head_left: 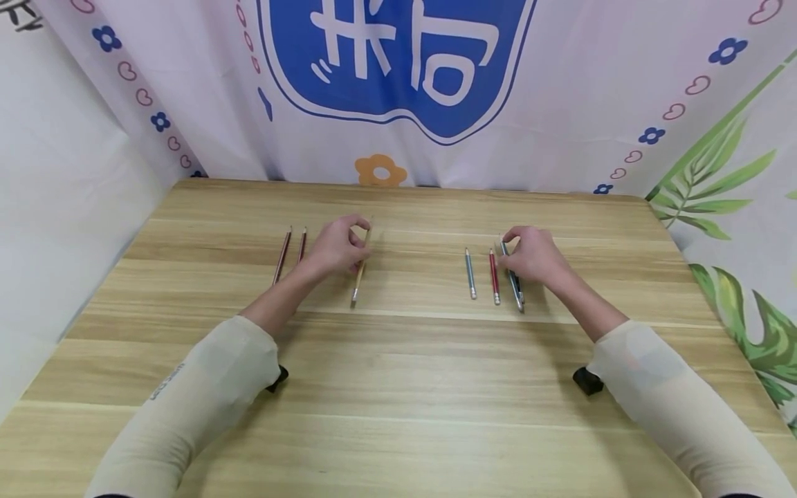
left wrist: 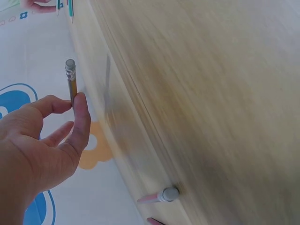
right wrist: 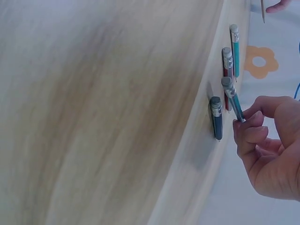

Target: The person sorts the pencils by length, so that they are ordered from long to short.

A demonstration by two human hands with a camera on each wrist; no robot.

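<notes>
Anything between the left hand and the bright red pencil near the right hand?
Yes: the light-blue pencil lies on the table just left of the red pencil. Otherwise only the yellow pencil, held by the left hand.

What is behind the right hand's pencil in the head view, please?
A dark pencil lies there, its near part showing; the held pencil and right hand cover its far end.

Setting: a screened-off nook; home, office or studio cannot be told
Bench (head_left: pixel 398 387): wood-grain top, beneath the left grip (head_left: pixel 339 245) and right grip (head_left: pixel 529 252)
Printed cloth (head_left: pixel 573 111): pale, hanging beyond both grips, with blue emblem (head_left: pixel 398 93), hearts (head_left: pixel 697 85) and flowers (head_left: pixel 366 167)
White sheet (head_left: pixel 75 180): plain, left of the left grip
Leaf-print sheet (head_left: pixel 716 207): right of the right grip, green leaves on white
</notes>
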